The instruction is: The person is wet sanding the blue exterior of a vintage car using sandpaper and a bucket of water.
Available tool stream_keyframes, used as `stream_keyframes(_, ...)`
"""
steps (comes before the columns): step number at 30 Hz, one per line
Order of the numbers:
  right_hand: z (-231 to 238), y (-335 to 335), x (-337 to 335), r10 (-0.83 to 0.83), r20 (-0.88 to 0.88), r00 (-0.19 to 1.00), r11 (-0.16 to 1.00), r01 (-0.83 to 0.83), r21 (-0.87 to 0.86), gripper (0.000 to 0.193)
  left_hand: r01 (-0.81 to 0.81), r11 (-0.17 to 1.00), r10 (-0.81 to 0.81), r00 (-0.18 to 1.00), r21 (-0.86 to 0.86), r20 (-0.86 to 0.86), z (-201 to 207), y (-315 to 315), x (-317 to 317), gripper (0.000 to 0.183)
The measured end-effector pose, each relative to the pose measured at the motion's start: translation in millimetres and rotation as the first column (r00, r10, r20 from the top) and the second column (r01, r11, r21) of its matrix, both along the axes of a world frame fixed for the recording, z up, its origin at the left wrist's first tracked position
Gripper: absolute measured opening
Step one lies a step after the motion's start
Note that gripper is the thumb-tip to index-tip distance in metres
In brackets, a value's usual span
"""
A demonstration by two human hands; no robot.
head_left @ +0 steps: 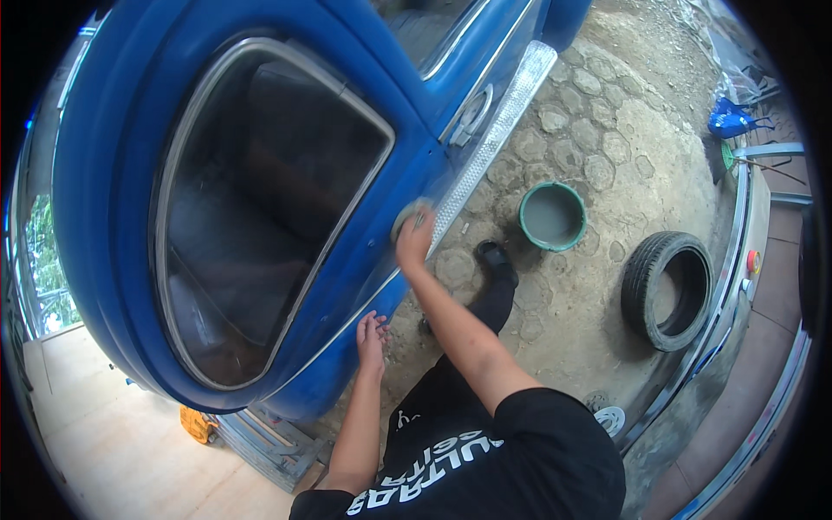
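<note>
My right hand (415,240) presses a pale, roundish pad or sponge (409,215) against the lower side of a blue vehicle (374,212), just beside a textured silver trim strip (490,143). The hand is closed on the pad, whose exact kind is blurred. Lower down, my left hand (372,338) hovers near the bottom edge of the body panel, its fingers apart and loosely bent, with nothing in them. A large dark side window (260,217) in a silver frame fills much of the panel on the left.
A green bucket (553,216) of greyish liquid stands on the rough paved ground (572,295) to the right. Farther right lies a black tyre (666,290) beside a metal-edged step. A blue bag (731,119) sits at the far right; an orange object (198,425) lies under the vehicle's near end.
</note>
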State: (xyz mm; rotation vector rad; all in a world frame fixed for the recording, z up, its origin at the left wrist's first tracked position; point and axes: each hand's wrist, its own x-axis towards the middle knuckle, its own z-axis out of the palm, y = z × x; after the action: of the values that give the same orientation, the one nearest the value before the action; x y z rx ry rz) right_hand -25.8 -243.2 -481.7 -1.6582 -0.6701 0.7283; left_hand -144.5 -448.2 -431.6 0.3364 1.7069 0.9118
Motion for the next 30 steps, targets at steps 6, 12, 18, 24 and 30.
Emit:
stream_keyframes(6,-6.2,40.5,23.7,0.039,-0.218,0.975,0.975,-0.084,-0.204,0.031,0.013,1.0,-0.014,1.0,-0.013,-0.023,13.8,36.8,23.2,0.036)
stream_keyframes(12,3.3,85.8,50.5,-0.228,-0.194,0.954,0.968,0.2,-0.153,0.035,-0.105,0.994,0.106,0.993,0.027,-0.047,29.1,66.6,43.8,0.035)
stream_keyframes(18,14.2,50.1,52.0,0.078,-0.36,0.93,0.905,-0.217,-0.366,0.039,-0.155,0.984,0.164,0.98,0.088,-0.112,31.7,92.8,69.3,0.034)
stream_keyframes(24,24.0,108.2,72.9,-0.295,-0.298,0.908,0.927,0.197,-0.319,0.041,-0.128,0.988,0.131,0.991,0.091,-0.028,45.2,135.4,106.8,0.032)
stream_keyframes(30,42.1,55.5,75.1,0.139,-0.527,0.839,0.876,-0.352,-0.33,0.043,-0.196,0.977,0.195,0.981,0.083,0.022,37.9,140.9,123.0,0.035)
